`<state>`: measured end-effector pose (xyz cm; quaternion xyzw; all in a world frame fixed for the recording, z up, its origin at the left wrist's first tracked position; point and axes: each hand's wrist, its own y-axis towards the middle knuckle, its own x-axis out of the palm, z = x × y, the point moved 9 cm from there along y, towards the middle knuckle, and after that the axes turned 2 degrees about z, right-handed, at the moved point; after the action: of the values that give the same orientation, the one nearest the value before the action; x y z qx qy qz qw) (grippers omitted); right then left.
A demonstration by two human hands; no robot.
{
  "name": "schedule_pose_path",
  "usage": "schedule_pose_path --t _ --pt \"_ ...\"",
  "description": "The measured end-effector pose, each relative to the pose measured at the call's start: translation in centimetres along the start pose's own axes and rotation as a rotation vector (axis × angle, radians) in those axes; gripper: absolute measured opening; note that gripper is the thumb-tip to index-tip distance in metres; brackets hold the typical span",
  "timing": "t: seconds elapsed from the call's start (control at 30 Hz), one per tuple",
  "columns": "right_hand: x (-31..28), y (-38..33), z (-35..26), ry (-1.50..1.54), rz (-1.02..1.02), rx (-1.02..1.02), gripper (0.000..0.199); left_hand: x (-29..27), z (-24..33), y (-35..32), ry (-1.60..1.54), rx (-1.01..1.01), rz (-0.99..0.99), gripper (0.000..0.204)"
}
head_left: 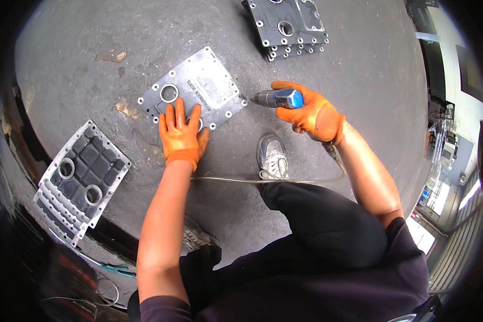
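A flat grey metal cover plate (220, 75) with holes around its edge lies on the floor in front of me. My left hand (181, 134), in an orange glove, rests on its near side with fingers stretched out, partly covering a round opening. In my orange-gloved right hand (311, 112) is a pistol-shaped air drill (276, 99) with a blue rear end, its nose pointing left at the plate's right corner. Whether the tip touches the corner hole, I cannot tell. A clear air hose (241, 179) runs from the tool's grip leftward past my left wrist.
Stacked cover plates (290, 27) sit at the far right of the work plate. Another stack of ribbed plates (83, 172) lies at the left, with a teal-handled tool (118, 270) below it. My shoe (272, 155) stands between the hose and the drill. Shelving and equipment line the right edge.
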<state>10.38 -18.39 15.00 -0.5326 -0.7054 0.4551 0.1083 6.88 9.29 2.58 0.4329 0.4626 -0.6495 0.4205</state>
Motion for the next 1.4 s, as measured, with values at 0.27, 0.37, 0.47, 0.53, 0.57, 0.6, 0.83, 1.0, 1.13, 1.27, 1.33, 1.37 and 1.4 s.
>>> schedule_pose_path --t 0.27,0.37,0.47,0.53,0.57,0.6,0.83,1.0,1.13,1.27,1.33,1.37,1.4 --pt "1.5 1.0 -1.2 0.065 0.000 -0.007 0.067 1.7 -0.7 0.4 0.030 -0.107 -0.230 0.074" --pt "1.7 1.0 -1.8 0.047 0.010 -0.002 0.067 1.8 -0.8 0.2 0.003 -0.123 -0.251 0.073" --pt "1.8 0.9 -1.9 -0.026 0.006 -0.019 0.067 1.6 -0.5 0.4 -0.028 -0.132 -0.259 0.072" --pt "2.1 0.9 -2.4 -0.133 -0.010 -0.034 0.067 1.4 -0.5 0.5 -0.044 -0.142 -0.273 0.070" --pt "2.3 0.9 -2.9 -0.207 -0.021 -0.038 0.067 1.2 -0.5 0.4 -0.045 -0.141 -0.275 0.069" --pt "2.6 0.9 -3.3 -0.282 -0.031 -0.043 0.067 1.2 -0.5 0.3 -0.038 -0.145 -0.272 0.069" --pt "4.5 2.0 -6.0 -0.599 -0.060 -0.062 0.066 1.5 -0.1 0.3 -0.021 -0.138 -0.236 0.067" --pt "5.0 4.1 -6.3 -0.487 -0.101 -0.052 0.065 1.6 -0.1 0.3 -0.013 -0.137 -0.232 0.067" --pt "3.3 4.7 -4.9 -0.148 0.005 0.114 0.064 2.0 0.2 0.2 -0.016 -0.134 -0.204 0.067" --pt "2.9 3.4 -3.4 -0.084 0.013 0.034 0.066 1.9 0.2 0.2 -0.009 -0.135 -0.213 0.068" --pt "2.8 2.9 -3.0 -0.082 0.007 0.044 0.065 1.4 0.6 0.4 -0.026 -0.138 -0.222 0.070" --pt "2.7 2.9 -2.8 -0.092 0.008 0.043 0.066 1.3 0.9 0.4 -0.035 -0.137 -0.227 0.070" --pt "2.6 2.8 -2.7 -0.102 0.009 0.041 0.066 1.3 1.1 0.5 -0.032 -0.141 -0.226 0.071"
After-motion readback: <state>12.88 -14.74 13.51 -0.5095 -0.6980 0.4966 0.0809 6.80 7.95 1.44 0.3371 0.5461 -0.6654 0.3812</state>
